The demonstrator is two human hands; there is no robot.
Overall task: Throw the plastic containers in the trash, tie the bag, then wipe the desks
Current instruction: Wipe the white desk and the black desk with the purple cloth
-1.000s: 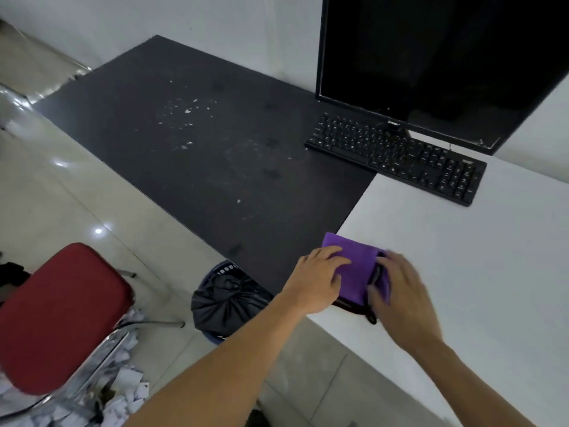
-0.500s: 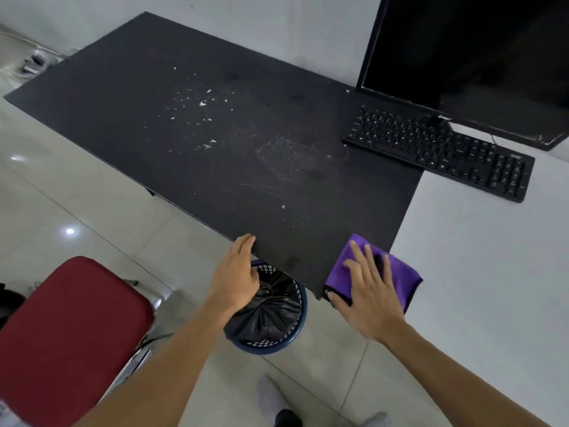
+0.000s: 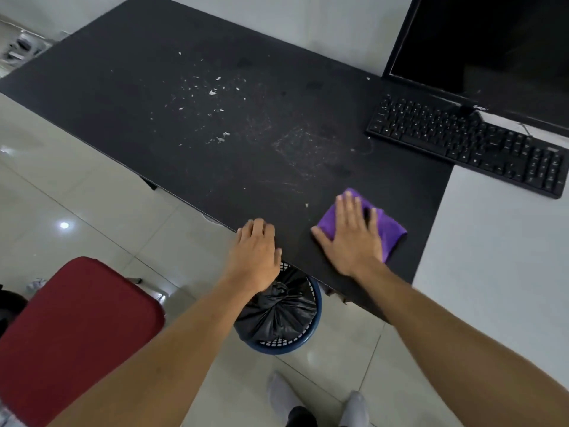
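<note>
A folded purple cloth (image 3: 388,226) lies on the black desk (image 3: 154,118) near its front edge. My right hand (image 3: 351,235) presses flat on the cloth, fingers spread. My left hand (image 3: 255,251) rests on the desk's front edge, fingers curled over it, holding nothing. Pale crumbs (image 3: 215,97) and dusty smears are scattered over the middle of the black desk. A white desk (image 3: 498,272) adjoins it on the right. Under the front edge stands a blue mesh bin (image 3: 308,337) holding a tied black trash bag (image 3: 277,309).
A black keyboard (image 3: 468,143) straddles both desks at the back right, below a dark monitor (image 3: 480,47). A red chair seat (image 3: 74,328) stands at the lower left on the tiled floor. My feet in grey socks (image 3: 317,402) show below.
The cloth slid left from the white desk onto the black desk under my right hand. My left hand let go of the cloth and moved to the desk's front edge. The view shifted left.
</note>
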